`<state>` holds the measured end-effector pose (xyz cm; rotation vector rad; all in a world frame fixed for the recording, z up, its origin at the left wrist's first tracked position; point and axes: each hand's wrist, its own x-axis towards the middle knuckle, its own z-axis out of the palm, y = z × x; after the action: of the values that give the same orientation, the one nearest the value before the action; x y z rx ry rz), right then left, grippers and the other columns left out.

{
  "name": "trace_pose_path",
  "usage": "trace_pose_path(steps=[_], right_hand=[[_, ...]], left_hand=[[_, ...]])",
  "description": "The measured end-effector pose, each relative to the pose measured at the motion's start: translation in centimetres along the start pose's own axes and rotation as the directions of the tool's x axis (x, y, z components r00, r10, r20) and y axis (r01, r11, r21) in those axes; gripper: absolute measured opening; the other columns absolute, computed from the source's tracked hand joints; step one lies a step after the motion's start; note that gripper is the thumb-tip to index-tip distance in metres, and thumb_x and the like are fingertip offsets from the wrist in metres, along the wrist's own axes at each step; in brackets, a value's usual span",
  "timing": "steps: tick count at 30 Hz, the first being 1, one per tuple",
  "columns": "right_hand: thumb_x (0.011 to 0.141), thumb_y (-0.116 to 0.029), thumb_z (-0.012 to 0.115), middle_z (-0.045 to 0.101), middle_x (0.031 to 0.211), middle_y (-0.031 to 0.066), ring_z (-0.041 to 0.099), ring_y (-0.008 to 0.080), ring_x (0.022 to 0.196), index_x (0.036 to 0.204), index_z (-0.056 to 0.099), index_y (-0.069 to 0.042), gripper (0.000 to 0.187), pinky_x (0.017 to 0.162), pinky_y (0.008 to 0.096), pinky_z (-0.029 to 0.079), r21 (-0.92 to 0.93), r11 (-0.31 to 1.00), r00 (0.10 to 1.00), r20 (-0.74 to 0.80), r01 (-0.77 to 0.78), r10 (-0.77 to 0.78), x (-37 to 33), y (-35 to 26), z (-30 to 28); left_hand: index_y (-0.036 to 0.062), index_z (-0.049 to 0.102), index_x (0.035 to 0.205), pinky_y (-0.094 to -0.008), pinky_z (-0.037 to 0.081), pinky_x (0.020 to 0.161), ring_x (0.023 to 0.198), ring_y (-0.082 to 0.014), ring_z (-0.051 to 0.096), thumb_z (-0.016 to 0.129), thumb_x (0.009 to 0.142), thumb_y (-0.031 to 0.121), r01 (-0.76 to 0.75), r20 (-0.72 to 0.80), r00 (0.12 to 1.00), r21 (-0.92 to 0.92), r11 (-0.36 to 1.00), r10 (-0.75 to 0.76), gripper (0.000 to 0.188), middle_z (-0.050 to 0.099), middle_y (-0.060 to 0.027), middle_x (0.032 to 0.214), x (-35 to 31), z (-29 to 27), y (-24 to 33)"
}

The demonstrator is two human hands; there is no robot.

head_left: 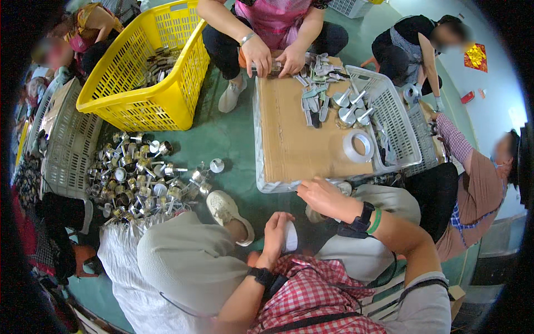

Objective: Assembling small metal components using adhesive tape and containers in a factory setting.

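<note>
My left hand (pixel 275 234) is closed around the side of a white round piece (pixel 290 236), held low over my lap. Its palm side and inner face are mostly hidden. To the right and farther off, my right hand (pixel 325 196) is closed in a pinch at the near edge of the cardboard-topped crate. A small thin piece (pixel 292 188) sticks out from its fingertips, too small to name. On the cardboard (pixel 295 133) lie a roll of clear tape (pixel 357 146), several metal discs with stems (pixel 347 115) and a heap of flat grey-green strips (pixel 315 97).
A pile of shiny stemmed metal cups (pixel 139 178) covers the floor at left. Behind it stands a yellow basket (pixel 183 106) with parts inside. A white basket (pixel 397 122) adjoins the cardboard. Across sits a co-worker (pixel 278 25), hands on the far edge; another person (pixel 473 195) is at right.
</note>
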<state>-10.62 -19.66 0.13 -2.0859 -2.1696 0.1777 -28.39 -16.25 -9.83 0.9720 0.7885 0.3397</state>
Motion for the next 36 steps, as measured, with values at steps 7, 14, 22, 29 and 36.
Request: trace_pose_path(steps=[7, 14, 22, 29, 36], right_hand=[[0.079, -0.015, 0.056, 0.059, 0.067, 0.0097, 0.060, 0.0253, 0.068, 0.071, 0.057, -0.005, 0.012, 0.066, 0.0354, 0.043, -0.040, 0.999, 1.000, 0.008, 0.028, -0.028, 0.5, -0.3, -0.6], [0.078, -0.017, 0.058, 0.060, 0.064, 0.0101, 0.060, 0.0264, 0.065, 0.068, 0.057, -0.006, 0.015, 0.064, 0.0354, 0.043, -0.050, 0.999, 1.000, 0.009, 0.010, -0.010, 0.6, -0.1, -0.8], [0.072, -0.009, 0.053, 0.061, 0.065, 0.0111, 0.063, 0.0254, 0.068, 0.073, 0.059, -0.006, 0.006, 0.071, 0.0372, 0.045, -0.077, 0.997, 0.998, 0.060, 0.014, -0.010, 1.0, -0.9, -1.0], [0.076, -0.012, 0.054, 0.060, 0.066, 0.0103, 0.060, 0.0252, 0.067, 0.070, 0.056, -0.006, 0.009, 0.066, 0.0353, 0.042, -0.096, 0.995, 1.000, 0.005, 0.011, -0.011, 1.4, -1.2, -0.3], [0.072, -0.009, 0.054, 0.061, 0.066, 0.0116, 0.061, 0.0252, 0.067, 0.071, 0.058, -0.005, 0.005, 0.066, 0.0348, 0.042, -0.133, 0.990, 0.996, 0.082, 0.038, -0.028, 2.4, -1.1, -0.1]], left_hand=[[0.0016, 0.059, 0.088, -0.0243, 0.042, 0.067, 0.072, -0.0094, 0.051, 0.043, 0.094, 0.023, -0.006, -0.005, 1.000, 0.064, 0.998, 0.007, 0.027, 0.062, -0.0038, 0.084, 0.2, -0.2, -0.3], [0.0012, 0.058, 0.088, -0.0247, 0.041, 0.068, 0.073, -0.0096, 0.051, 0.043, 0.094, 0.023, 0.019, -0.015, 1.000, 0.053, 0.998, -0.018, 0.027, 0.062, -0.0042, 0.084, 0.1, -0.1, 0.2], [0.0006, 0.059, 0.089, -0.0260, 0.042, 0.073, 0.078, -0.0115, 0.053, 0.043, 0.094, 0.023, -0.012, -0.027, 1.000, 0.054, 0.998, 0.014, 0.028, 0.063, -0.0042, 0.085, 0.3, -0.4, -0.7], [0.0005, 0.059, 0.088, -0.0249, 0.042, 0.072, 0.077, -0.0107, 0.053, 0.043, 0.094, 0.022, -0.010, -0.015, 1.000, 0.001, 1.000, 0.010, 0.027, 0.063, -0.0045, 0.085, 0.3, -0.3, -0.8], [0.0004, 0.059, 0.087, -0.0250, 0.042, 0.072, 0.077, -0.0112, 0.054, 0.044, 0.094, 0.022, -0.035, -0.027, 0.999, -0.016, 0.999, 0.035, 0.027, 0.063, -0.0045, 0.083, 0.4, 0.0, -0.7]])
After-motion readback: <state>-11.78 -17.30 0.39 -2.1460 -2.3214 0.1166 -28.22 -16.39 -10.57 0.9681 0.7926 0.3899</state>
